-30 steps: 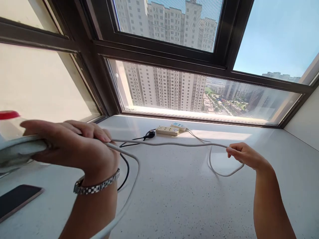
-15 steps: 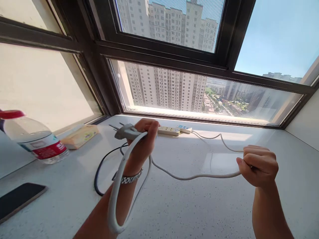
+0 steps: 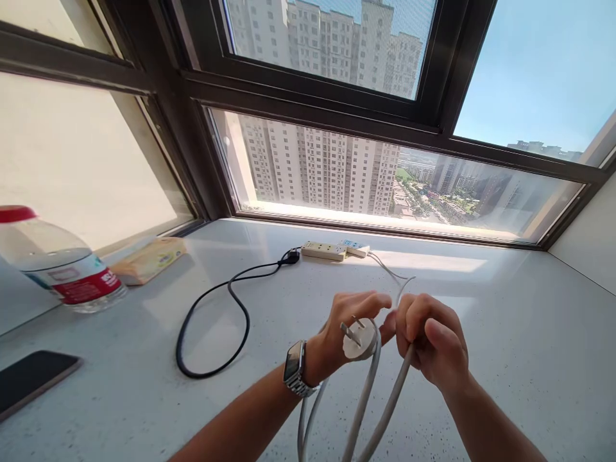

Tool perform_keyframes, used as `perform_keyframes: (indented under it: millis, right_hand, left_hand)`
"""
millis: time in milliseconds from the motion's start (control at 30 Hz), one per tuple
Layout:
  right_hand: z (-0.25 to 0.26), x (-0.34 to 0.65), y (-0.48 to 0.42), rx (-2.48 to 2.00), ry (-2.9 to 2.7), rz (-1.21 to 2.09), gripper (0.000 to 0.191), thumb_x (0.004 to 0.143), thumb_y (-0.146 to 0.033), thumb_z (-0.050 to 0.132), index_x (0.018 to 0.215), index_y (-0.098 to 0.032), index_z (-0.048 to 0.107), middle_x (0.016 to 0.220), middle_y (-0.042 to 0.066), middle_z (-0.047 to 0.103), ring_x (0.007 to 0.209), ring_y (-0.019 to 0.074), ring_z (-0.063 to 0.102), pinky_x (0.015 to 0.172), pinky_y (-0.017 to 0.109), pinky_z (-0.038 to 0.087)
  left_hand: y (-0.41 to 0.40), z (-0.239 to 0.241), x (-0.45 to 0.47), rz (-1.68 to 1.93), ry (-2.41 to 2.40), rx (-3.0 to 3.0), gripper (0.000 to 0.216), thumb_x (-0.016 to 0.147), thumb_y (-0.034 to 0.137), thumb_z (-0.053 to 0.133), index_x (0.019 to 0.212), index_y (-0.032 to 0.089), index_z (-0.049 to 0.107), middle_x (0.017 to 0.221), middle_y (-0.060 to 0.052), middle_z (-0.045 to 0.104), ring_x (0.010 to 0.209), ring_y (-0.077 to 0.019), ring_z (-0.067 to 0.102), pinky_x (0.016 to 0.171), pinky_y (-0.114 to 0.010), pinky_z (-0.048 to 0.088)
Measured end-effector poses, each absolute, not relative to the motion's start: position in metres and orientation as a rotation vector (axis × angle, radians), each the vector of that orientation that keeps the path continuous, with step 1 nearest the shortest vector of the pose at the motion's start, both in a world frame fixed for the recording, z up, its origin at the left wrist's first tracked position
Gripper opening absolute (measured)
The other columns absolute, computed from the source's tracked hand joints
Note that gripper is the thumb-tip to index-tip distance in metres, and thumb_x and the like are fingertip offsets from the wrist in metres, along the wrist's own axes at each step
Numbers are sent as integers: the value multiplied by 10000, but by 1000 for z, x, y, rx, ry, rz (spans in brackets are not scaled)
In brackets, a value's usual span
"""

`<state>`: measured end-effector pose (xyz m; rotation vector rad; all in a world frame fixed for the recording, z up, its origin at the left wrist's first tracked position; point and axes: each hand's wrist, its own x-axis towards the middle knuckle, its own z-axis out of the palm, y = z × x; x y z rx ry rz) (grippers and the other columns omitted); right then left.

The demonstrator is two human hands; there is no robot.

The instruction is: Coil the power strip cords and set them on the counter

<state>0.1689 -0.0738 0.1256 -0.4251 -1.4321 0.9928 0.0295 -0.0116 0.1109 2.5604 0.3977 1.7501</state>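
Observation:
My left hand (image 3: 339, 324), with a watch (image 3: 294, 367) on its wrist, holds a looped white power cord (image 3: 364, 391). The cord's plug (image 3: 359, 339) sits against that hand, prongs pointing up and left. Right beside it, my right hand (image 3: 436, 337) is closed around another stretch of the same cord. Loops hang below both hands. Beyond them, a thin white length runs back toward two power strips: a cream one (image 3: 324, 251) and a smaller white one (image 3: 355, 248) by the window.
A black cord (image 3: 246, 321) lies looped on the white countertop (image 3: 139, 378), its plug end beside the cream strip. At left are a red-capped bottle (image 3: 84, 285), a tissue pack (image 3: 150, 260) and a phone (image 3: 33, 378). Dark window frames (image 3: 317, 109) border the back.
My hands, held wide apart before, are now together at centre. My left hand moved right and down with the plug; my right hand came left with the cord, and more loops hang below.

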Motion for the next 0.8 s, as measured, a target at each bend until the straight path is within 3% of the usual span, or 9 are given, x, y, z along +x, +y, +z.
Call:
perform_keyframes:
  millis: [200, 333, 400, 533, 633, 700, 800]
  right_hand:
    - [121, 162, -68, -605, -1140, 1140, 374, 865, -466, 536, 638, -200, 404, 578, -63, 411, 329, 51, 346, 287, 184, 259]
    - [122, 158, -65, -659, -1056, 1082, 358, 848, -450, 574, 649, -199, 414, 599, -50, 407, 421, 63, 340, 340, 180, 243]
    - [122, 155, -65, -660, -1036, 1043, 355, 840, -470, 588, 669, -199, 433, 640, -41, 408, 483, 78, 363, 393, 191, 282]
    - [123, 154, -70, -649, -1113, 1037, 374, 848, -580, 543, 789, -214, 501, 746, -20, 433, 618, 112, 410, 561, 234, 380]
    - [123, 159, -69, -663, -1267, 1024, 502, 842, -715, 432, 962, -240, 542, 852, 13, 479, 726, 147, 453, 645, 276, 407]
    - [121, 164, -61, -660, -1426, 1023, 614, 814, -782, 377, 1052, -238, 532, 862, 21, 495, 713, 151, 465, 636, 288, 406]
    - [114, 169, -42, -669, -1737, 1210, 662, 807, -795, 359, 1055, -204, 528, 689, -29, 454, 537, 107, 375, 504, 251, 332]
  left_hand:
    - [-13, 110, 26, 1485, 34, 2578, 166, 806, 119, 568, 919, 209, 486, 625, 65, 549, 470, -59, 426, 492, -187, 322]
    - [-14, 111, 27, 1395, -25, 2675, 145, 833, 319, 579, 871, 197, 511, 636, 33, 566, 485, -85, 461, 479, -220, 320]
    - [-14, 109, 28, 1450, 39, 2780, 191, 835, 365, 601, 851, 189, 530, 607, 41, 538, 471, -83, 439, 464, -231, 294]
    - [-13, 103, 32, 1619, 54, 2861, 112, 902, 283, 567, 863, 178, 565, 583, 55, 498, 471, -69, 427, 457, -237, 256]
    - [-13, 104, 30, 1795, -6, 2686, 221, 935, 378, 530, 885, 170, 587, 599, 44, 507, 472, -63, 431, 457, -217, 305]
    - [-13, 110, 26, 1905, 65, 2483, 268, 940, 414, 509, 867, 174, 601, 644, 25, 524, 498, -66, 456, 479, -205, 366]
    - [-14, 126, 17, 2060, 180, 2002, 331, 951, 419, 479, 740, 179, 567, 698, -5, 537, 610, -108, 541, 582, -252, 469]
